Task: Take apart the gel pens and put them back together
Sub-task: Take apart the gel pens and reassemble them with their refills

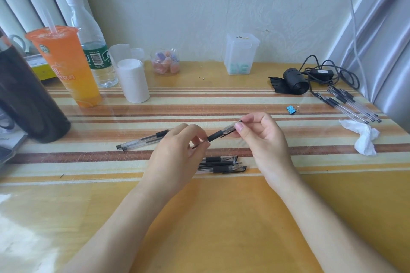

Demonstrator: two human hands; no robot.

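Note:
I hold one gel pen above the table, slanting up to the right, with a black grip and a clear cap end. My left hand pinches its lower barrel end, which is hidden in my fingers. My right hand pinches the cap end between thumb and fingers. Two pens lie on the table to the left, partly behind my left hand. Three more pens lie side by side just below my hands. Several further pens lie at the far right.
At the back left stand an orange drink cup, a water bottle, a white roll and a dark bag. A small jar, a clear box, a black cable bundle, a blue clip and a crumpled tissue sit further right.

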